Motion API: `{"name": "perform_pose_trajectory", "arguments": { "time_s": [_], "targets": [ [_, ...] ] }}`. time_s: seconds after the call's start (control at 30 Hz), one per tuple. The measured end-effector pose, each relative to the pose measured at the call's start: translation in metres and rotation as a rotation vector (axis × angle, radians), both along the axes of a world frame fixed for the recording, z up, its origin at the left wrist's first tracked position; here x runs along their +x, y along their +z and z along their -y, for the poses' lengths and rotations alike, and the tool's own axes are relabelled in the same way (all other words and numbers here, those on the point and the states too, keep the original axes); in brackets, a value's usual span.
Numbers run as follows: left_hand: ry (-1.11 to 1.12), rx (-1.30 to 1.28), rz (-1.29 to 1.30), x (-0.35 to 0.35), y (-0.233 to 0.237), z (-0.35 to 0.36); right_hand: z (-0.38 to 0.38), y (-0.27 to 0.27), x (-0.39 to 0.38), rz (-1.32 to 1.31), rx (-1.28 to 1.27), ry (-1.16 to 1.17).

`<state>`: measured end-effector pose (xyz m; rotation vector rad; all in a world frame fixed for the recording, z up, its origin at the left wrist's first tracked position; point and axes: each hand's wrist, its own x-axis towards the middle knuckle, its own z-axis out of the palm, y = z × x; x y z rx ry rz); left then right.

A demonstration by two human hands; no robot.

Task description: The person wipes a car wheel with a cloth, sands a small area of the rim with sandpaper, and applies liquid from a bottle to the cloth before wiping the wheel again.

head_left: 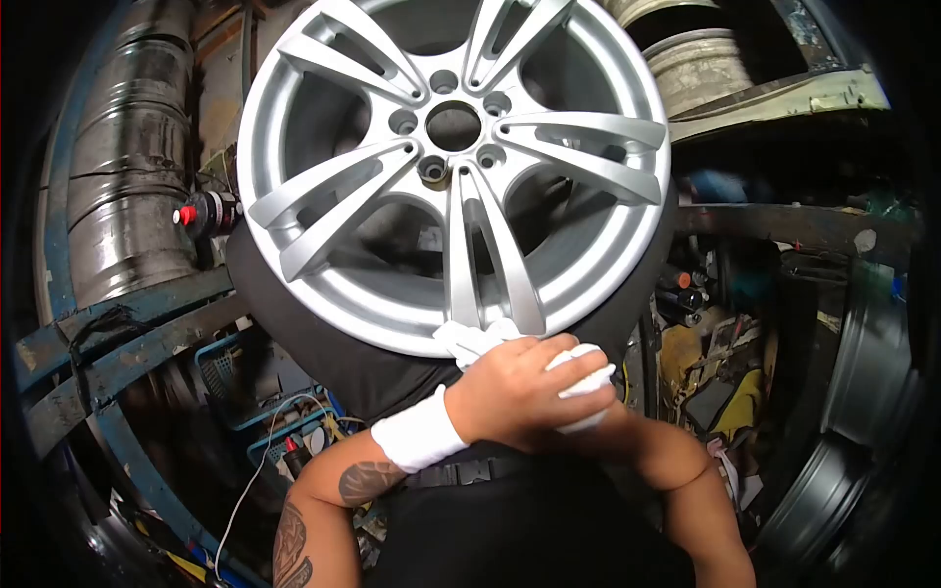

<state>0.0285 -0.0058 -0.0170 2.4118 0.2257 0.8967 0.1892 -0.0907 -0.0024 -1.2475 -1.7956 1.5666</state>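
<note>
A silver alloy wheel rim with paired spokes lies before me, its near edge close to my hands. My left hand, with a white band on the wrist, is closed around a crumpled white cloth. Part of the cloth spreads over the rim's lower edge, at the foot of the bottom spokes. Beneath and behind my left hand is my right hand; its fingers are mostly hidden, so its grip is unclear.
Stacked metal rims stand at the left beside a blue metal frame. A red-capped bottle lies near the wheel's left edge. More rims sit at the lower right. A blue basket and a white cable are lower left.
</note>
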Motion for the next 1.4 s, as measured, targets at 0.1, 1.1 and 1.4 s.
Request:
{"name": "perform_pose_trajectory", "arguments": {
  "time_s": [0.1,1.1,1.4],
  "targets": [
    [0.038,-0.163,-0.096,-0.005,-0.006,-0.012,-0.001,-0.006,-0.007,-0.040,-0.019,-0.091],
    [0.292,-0.339,-0.409,-0.091,0.051,-0.054,-0.063,0.024,-0.026,0.840,0.226,0.380],
    [0.718,-0.411,-0.458,-0.138,-0.010,-0.201,-0.019,-0.004,0.031,0.059,0.252,-0.273]
  ]
}}
